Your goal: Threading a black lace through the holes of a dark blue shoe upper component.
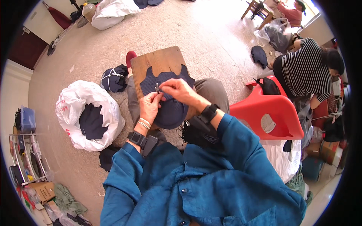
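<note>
1. A dark navy cap piece, rounded at the near end and scalloped at the far end, lies on a small wooden board resting across the person's lap. It covers the near half of the board; the far edge of the board is bare wood.
2. A small metal tool, thin and pale, probably thread snips, stands at the left edge of the cap piece, between the two hands.
3. The left hand has its fingers curled closed, pinching the fabric's edge just beneath the tool.
4. The right hand has its fingers closed around the tool from the right, touching the left hand.
5. Risk, as a judgement: the tool's tip sits right against the left fingertips, so a slip could nick skin or cut the fabric; the board, balanced on the knees, could tilt.
6. Further out: a white sack of dark pieces on the floor to the left, a red plastic chair to the right, and a person in stripes beyond.
</note>
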The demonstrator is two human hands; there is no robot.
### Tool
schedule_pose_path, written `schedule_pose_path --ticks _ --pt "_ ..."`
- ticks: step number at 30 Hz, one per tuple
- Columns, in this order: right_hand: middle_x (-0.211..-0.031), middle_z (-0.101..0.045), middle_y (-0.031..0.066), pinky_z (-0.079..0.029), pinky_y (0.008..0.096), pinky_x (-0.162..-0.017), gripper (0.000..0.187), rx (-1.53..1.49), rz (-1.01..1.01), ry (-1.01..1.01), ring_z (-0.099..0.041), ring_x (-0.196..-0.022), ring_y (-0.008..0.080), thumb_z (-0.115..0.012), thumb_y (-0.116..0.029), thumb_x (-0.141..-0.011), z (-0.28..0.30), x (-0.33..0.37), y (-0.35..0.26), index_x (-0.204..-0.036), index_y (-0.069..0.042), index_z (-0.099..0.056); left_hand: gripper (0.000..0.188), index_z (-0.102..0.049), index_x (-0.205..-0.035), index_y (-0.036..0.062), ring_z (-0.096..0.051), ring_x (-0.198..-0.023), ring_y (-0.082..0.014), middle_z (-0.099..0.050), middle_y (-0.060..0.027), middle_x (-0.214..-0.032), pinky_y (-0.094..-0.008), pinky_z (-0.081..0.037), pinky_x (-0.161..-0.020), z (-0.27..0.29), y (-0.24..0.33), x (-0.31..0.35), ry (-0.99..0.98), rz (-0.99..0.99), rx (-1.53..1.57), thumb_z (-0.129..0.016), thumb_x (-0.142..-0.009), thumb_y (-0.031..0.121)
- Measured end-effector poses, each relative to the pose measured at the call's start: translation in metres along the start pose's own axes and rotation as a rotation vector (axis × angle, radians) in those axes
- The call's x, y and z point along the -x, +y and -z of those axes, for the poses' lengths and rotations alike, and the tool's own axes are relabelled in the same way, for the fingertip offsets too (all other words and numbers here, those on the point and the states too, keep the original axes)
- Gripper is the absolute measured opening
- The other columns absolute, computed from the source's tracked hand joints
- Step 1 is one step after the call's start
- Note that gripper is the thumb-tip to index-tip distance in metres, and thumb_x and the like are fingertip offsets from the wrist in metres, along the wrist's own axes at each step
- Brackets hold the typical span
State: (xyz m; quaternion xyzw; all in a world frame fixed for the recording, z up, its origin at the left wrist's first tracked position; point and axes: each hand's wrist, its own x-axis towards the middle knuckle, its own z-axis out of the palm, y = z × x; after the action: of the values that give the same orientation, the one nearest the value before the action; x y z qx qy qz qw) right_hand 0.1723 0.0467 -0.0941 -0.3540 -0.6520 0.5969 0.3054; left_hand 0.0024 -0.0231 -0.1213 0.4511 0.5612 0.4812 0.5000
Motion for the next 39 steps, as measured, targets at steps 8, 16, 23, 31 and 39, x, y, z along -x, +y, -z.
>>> schedule_pose_path --ticks 8,16,23,31,39 --pt "-0.08 -0.069 0.002 -0.05 0.0236 -0.064 0.017 -0.08 -0.008 0.328 -0.06 -0.073 0.0057 -0.068 -0.011 -0.094 -0.05 0.009 0.019 -0.101 0.004 -0.072 0.008 -0.069 -0.094 -0.0006 -0.056 -0.064 -0.0028 -0.066 0.0022 -0.077 -0.0206 -0.047 -0.057 -0.009 0.003 0.0 0.032 0.051 0.064 -0.065 -0.095 0.006" --pt "-0.069 -0.066 0.0028 -0.049 0.0269 -0.062 0.02 -0.012 0.006 0.37 -0.06 -0.068 0.0075 -0.064 -0.011 -0.095 -0.039 0.003 0.015 -0.081 0.003 -0.068 0.009 -0.065 -0.099 0.001 -0.065 -0.078 -0.0157 -0.067 -0.0074 -0.092 -0.0271 -0.052 -0.07 0.006 0.012 -0.002 0.16 -0.205 -0.142 -0.063 -0.09 -0.002" --pt "-0.08 -0.068 0.004 -0.049 0.0237 -0.073 0.019 -0.38 -0.041 0.296 -0.064 -0.075 0.0098 -0.056 -0.014 -0.101 -0.027 0.008 0.012 -0.098 0.0 -0.069 0.079 -0.032 -0.15 0.0032 -0.037 -0.145 -0.0316 -0.041 -0.0204 -0.151 -0.04 -0.028 -0.12 0.014 0.004 0.003 -0.271 -0.294 -0.414 -0.071 -0.082 0.011" --pt "-0.076 -0.066 0.0033 -0.049 0.0231 -0.068 0.018 -0.47 -0.132 0.155 -0.062 -0.071 0.0096 -0.055 -0.013 -0.101 -0.011 0.002 0.005 -0.1 0.001 -0.067 0.122 -0.021 -0.155 0.0046 -0.022 -0.151 -0.0351 -0.033 -0.0225 -0.156 -0.0468 -0.015 -0.124 0.019 0.011 0.014 -0.382 -0.312 -0.836 -0.087 -0.062 0.047" --pt "-0.07 -0.061 0.0003 -0.057 0.0297 -0.073 0.021 -0.432 0.056 0.309 -0.066 -0.068 0.013 -0.054 -0.017 -0.103 0.097 0.0 -0.05 -0.106 0.0 -0.065 0.102 -0.027 -0.154 0.0041 -0.027 -0.149 -0.0366 -0.036 -0.0209 -0.155 -0.0445 -0.02 -0.123 0.019 0.01 0.014 -0.361 -0.42 -0.87 -0.082 -0.075 0.037"
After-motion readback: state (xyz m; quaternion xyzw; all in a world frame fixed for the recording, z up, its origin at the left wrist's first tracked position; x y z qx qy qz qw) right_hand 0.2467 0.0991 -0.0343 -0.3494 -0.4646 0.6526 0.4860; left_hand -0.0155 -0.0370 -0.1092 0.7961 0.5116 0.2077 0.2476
